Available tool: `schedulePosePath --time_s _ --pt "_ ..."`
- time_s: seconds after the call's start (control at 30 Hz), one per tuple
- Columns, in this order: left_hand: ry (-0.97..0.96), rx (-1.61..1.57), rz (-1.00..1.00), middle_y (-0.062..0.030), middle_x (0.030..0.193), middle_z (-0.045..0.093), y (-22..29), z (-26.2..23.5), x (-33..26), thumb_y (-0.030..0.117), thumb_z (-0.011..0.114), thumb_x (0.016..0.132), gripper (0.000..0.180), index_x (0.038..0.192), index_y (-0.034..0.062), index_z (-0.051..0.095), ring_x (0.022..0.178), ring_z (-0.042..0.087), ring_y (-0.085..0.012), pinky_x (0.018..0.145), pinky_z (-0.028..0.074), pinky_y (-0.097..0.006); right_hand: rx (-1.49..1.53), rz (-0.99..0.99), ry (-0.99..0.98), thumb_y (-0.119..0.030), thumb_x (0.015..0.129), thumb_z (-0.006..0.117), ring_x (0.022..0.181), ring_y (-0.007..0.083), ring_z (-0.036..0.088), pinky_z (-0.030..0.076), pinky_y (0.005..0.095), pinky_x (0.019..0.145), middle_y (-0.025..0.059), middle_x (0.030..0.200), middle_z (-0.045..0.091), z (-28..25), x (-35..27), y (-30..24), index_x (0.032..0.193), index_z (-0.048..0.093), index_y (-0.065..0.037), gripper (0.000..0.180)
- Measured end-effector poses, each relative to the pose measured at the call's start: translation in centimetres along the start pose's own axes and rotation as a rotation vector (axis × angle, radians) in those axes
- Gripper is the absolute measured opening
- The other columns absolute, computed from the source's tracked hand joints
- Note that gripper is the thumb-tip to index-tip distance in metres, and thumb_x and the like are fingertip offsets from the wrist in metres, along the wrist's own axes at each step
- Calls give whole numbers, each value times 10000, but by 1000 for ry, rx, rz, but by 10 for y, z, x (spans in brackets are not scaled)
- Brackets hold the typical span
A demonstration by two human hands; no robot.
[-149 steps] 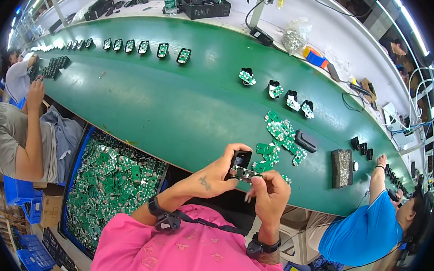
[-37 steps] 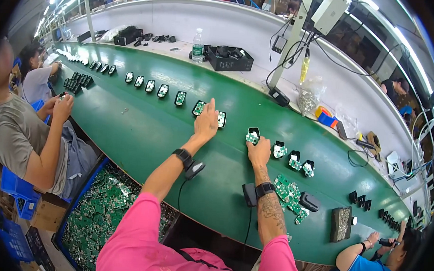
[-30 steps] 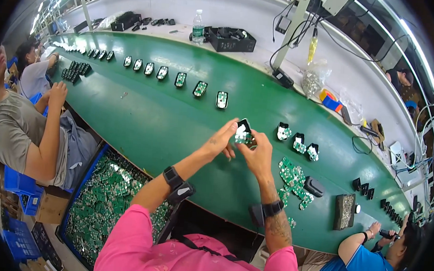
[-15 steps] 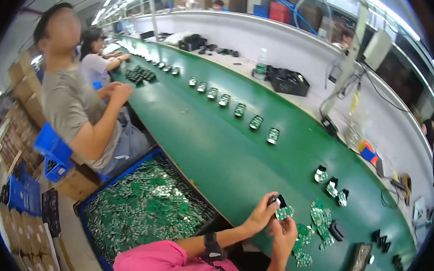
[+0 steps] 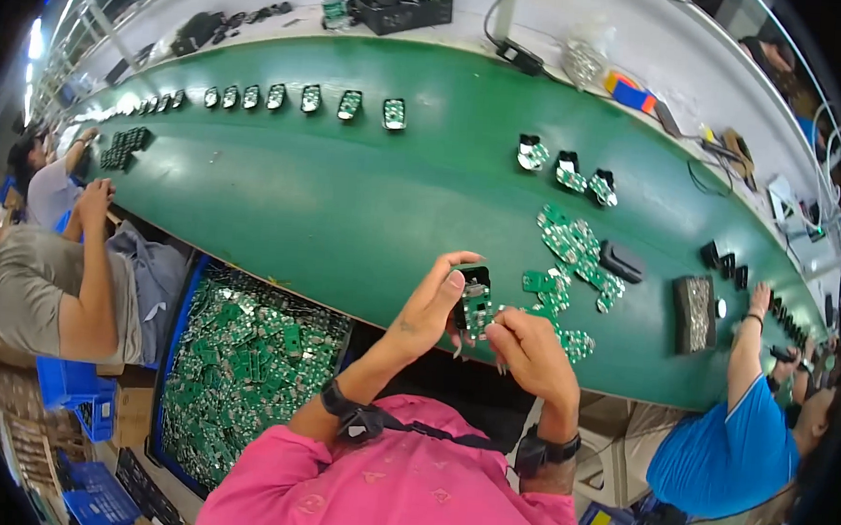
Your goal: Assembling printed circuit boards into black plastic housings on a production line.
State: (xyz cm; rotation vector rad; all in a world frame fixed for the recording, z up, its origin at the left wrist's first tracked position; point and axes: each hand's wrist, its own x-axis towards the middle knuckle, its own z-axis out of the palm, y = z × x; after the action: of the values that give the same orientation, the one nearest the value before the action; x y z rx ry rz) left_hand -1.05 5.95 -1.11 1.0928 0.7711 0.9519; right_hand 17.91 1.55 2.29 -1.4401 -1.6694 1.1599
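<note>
Above the table's near edge, my left hand (image 5: pixel 427 311) is closed around a small black plastic casing (image 5: pixel 475 274), with the thumb along its side. A green circuit board (image 5: pixel 478 311) lies against the casing's open face. My right hand (image 5: pixel 533 354) pinches the lower end of the board between thumb and fingers; the exact contact is partly hidden. Just beyond the right hand, loose green circuit boards (image 5: pixel 568 241) are spread on the green table (image 5: pixel 290 197). A dark, rounded case (image 5: pixel 621 261) sits beside them.
Three casings with boards (image 5: pixel 570 172) stand farther back; a row of filled casings (image 5: pixel 394 114) runs left. A dark rectangular block (image 5: pixel 695 315) lies right. A blue-rimmed crate (image 5: pixel 178 329) of boards stands left of me. Co-workers sit left, and one in blue (image 5: pixel 731 455) reaches in right.
The view has swung to the right and downward, so the table and crate appear farther left. The casing and board remain in my hands, and the board now lies more in line with the casing.
</note>
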Motion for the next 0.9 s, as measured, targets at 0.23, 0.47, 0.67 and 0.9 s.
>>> schedulePosePath --time_s 0.23,0.47,0.67,0.9 --pt "-168 19 -138 -52 929 615 -9 3 -4 509 353 1077 531 1368 77 456 592 597 -108 484 465 -235 -172 -66 -102 -142 954 654 585 232 609 440 370 539 133 676 607 -21 -12 3 907 603 20 176" --pt "-78 -255 -205 -69 880 622 -8 4 -4 485 339 1089 507 1327 61 484 607 599 -126 503 489 -258 310 9 72 -62 999 576 657 138 665 541 262 591 60 788 642 -15 -23 10 969 590 35 103" --pt "-124 -246 -200 -64 895 603 0 6 -2 476 378 1083 496 1311 50 491 600 592 -136 496 475 -254 586 -47 321 -77 1009 572 589 132 617 513 256 514 74 814 641 -28 -31 28 1032 616 51 138" --pt "-178 -128 -215 -47 892 591 5 11 -5 531 412 1059 548 1311 52 496 590 577 -115 472 437 -240 637 32 191 -76 1002 597 586 110 614 488 247 502 51 787 640 -22 -23 7 990 655 52 141"
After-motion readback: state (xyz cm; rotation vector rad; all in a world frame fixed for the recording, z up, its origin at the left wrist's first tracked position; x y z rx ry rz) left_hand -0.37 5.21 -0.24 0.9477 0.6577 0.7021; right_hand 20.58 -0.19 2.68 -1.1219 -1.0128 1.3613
